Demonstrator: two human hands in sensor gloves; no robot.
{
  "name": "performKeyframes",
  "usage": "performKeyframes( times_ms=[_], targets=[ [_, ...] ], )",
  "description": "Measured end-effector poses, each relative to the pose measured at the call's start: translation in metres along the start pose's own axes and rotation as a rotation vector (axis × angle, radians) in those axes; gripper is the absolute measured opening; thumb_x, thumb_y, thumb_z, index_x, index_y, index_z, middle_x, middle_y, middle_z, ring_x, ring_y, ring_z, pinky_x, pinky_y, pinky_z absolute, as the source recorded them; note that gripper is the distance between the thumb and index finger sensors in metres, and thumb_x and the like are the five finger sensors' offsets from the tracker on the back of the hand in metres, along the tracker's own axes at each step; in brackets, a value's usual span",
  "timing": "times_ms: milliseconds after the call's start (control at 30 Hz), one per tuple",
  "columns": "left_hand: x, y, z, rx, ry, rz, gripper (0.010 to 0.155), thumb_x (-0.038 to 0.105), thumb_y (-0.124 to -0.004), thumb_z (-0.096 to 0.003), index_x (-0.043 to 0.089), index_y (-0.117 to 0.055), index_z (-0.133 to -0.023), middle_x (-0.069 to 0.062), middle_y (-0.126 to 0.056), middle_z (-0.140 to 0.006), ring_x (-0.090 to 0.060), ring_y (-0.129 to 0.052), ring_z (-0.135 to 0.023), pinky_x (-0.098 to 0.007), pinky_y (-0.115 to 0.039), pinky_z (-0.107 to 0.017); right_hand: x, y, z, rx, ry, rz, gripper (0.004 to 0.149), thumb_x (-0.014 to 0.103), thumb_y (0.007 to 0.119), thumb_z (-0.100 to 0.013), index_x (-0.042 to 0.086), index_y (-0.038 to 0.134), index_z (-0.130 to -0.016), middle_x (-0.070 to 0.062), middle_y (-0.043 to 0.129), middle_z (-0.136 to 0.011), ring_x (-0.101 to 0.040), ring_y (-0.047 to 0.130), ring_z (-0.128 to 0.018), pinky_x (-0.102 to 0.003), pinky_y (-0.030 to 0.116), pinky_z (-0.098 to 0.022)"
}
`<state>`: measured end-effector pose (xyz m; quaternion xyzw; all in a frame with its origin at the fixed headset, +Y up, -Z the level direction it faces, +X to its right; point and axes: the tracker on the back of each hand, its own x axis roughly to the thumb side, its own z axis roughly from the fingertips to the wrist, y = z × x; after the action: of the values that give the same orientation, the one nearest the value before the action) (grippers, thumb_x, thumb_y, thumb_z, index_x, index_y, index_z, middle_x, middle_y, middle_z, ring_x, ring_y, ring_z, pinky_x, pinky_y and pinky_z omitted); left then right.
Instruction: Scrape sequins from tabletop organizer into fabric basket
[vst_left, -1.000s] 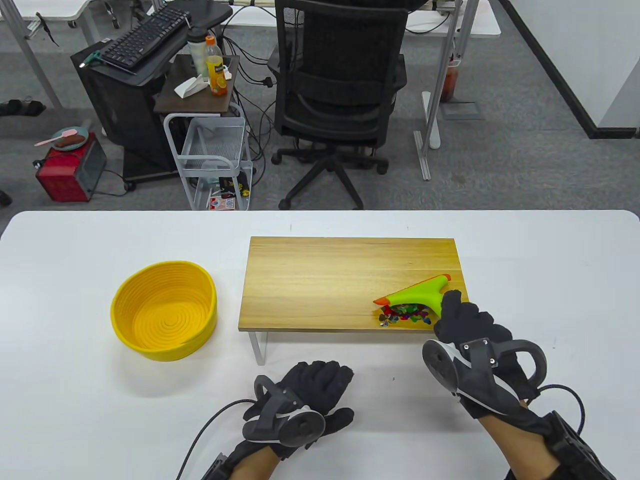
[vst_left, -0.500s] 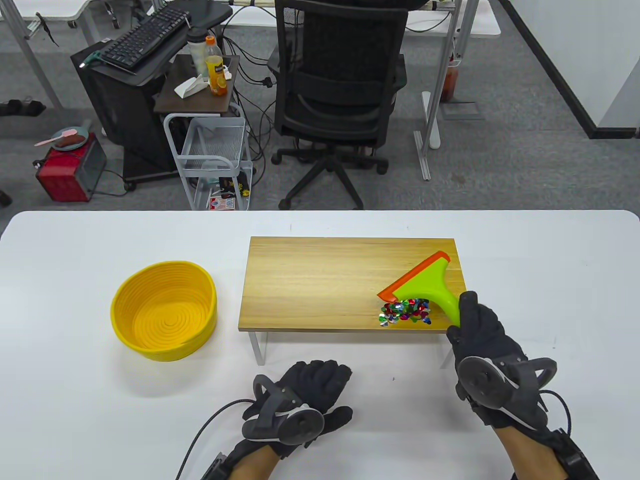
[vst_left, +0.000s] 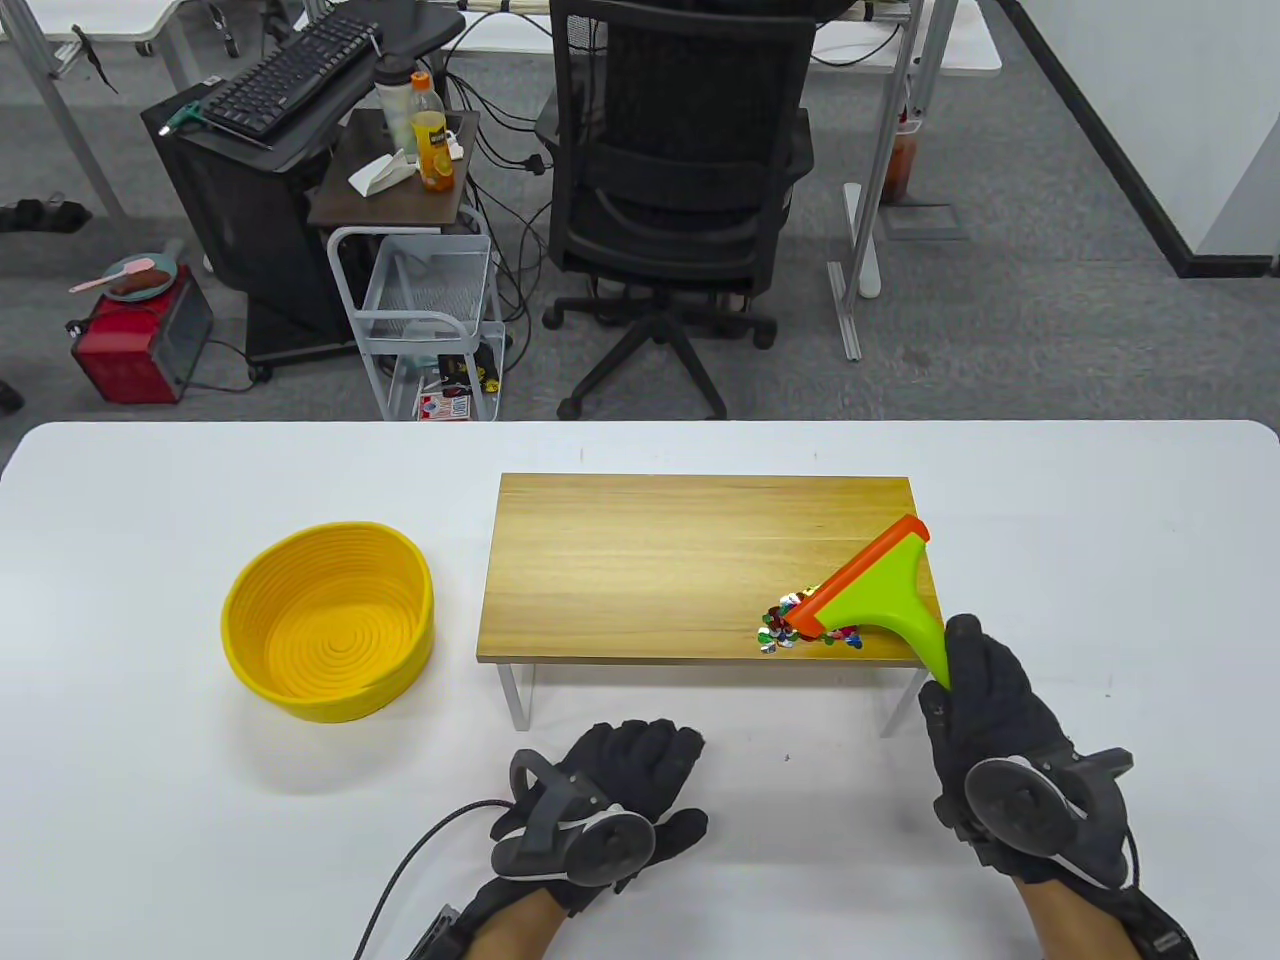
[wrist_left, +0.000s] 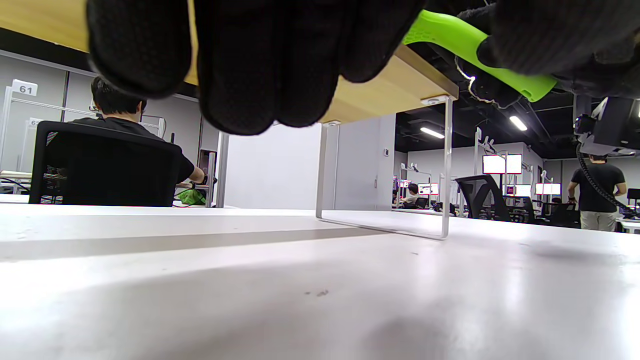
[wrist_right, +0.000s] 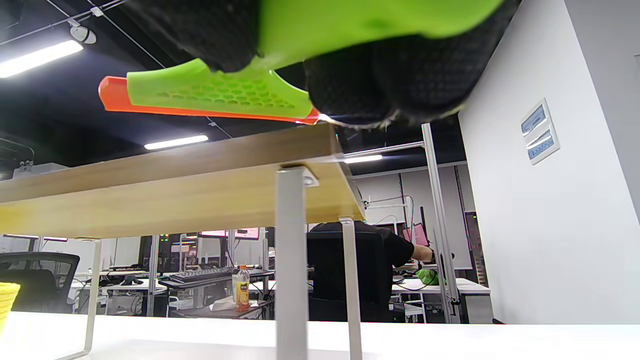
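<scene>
A wooden tabletop organizer (vst_left: 650, 560) stands on white legs in the middle of the table. A small pile of coloured sequins (vst_left: 790, 628) lies at its front right. My right hand (vst_left: 990, 720) grips the handle of a green scraper (vst_left: 885, 600) with an orange blade. The blade is tilted, with its low end over the sequins. The scraper also shows in the right wrist view (wrist_right: 220, 92) and the left wrist view (wrist_left: 470, 47). A yellow fabric basket (vst_left: 328, 620) sits to the organizer's left. My left hand (vst_left: 625, 790) rests flat on the table, empty.
The white table (vst_left: 150, 800) carries only these things. Behind its far edge stand a black office chair (vst_left: 680, 170) and a wire cart (vst_left: 425, 320). The organizer's white legs (wrist_right: 292, 265) show close in the right wrist view.
My right hand has drawn back toward me and turned the scraper, so its blade swung right and lifted at the far end. The sequins and my left hand have stayed put.
</scene>
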<state>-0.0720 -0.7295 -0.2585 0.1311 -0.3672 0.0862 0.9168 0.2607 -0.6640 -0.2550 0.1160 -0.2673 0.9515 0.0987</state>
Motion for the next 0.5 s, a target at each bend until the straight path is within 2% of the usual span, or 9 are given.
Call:
performKeyframes(
  times_ms=[167, 333, 367, 500],
  targets=[
    [0.008, 0.018, -0.002, 0.054, 0.023, -0.081, 0.073, 0.068, -0.072, -0.0420, 0.017, -0.071, -0.095, -0.016, -0.088, -0.092, -0.040, -0.095, -0.072, -0.062, -0.081, -0.051, -0.008, 0.002, 0.004, 0.007, 0.001, -0.001, 0.068, 0.032, 0.072, -0.059, 0.002, 0.039, -0.111, -0.025, 0.062, -0.101, -0.036, 0.091, -0.068, -0.042, 0.085, -0.048],
    [0.011, 0.063, 0.005, 0.192, 0.105, -0.132, 0.066, 0.066, -0.072, -0.0436, 0.015, -0.085, -0.083, -0.016, -0.101, -0.075, -0.038, -0.104, -0.052, -0.055, -0.089, -0.036, -0.013, 0.001, 0.006, -0.002, 0.001, -0.001, 0.068, 0.032, 0.072, -0.059, 0.002, 0.040, -0.111, -0.025, 0.063, -0.101, -0.036, 0.091, -0.068, -0.042, 0.085, -0.048],
    [0.009, 0.073, 0.009, 0.187, 0.140, -0.140, 0.065, 0.066, -0.071, -0.0437, 0.016, -0.087, -0.081, -0.016, -0.102, -0.072, -0.037, -0.105, -0.049, -0.054, -0.089, -0.035, -0.013, 0.001, 0.006, -0.005, 0.000, -0.002, 0.068, 0.032, 0.072, -0.059, 0.002, 0.040, -0.111, -0.025, 0.063, -0.101, -0.036, 0.091, -0.068, -0.042, 0.085, -0.048],
    [-0.005, 0.103, 0.029, 0.290, 0.241, -0.202, 0.063, 0.065, -0.072, -0.0443, 0.015, -0.089, -0.077, -0.015, -0.106, -0.063, -0.035, -0.106, -0.038, -0.052, -0.091, -0.028, -0.015, 0.004, 0.006, 0.011, -0.007, 0.009, 0.068, 0.032, 0.072, -0.059, 0.002, 0.040, -0.111, -0.025, 0.063, -0.101, -0.036, 0.091, -0.068, -0.042, 0.085, -0.049]
  ],
)
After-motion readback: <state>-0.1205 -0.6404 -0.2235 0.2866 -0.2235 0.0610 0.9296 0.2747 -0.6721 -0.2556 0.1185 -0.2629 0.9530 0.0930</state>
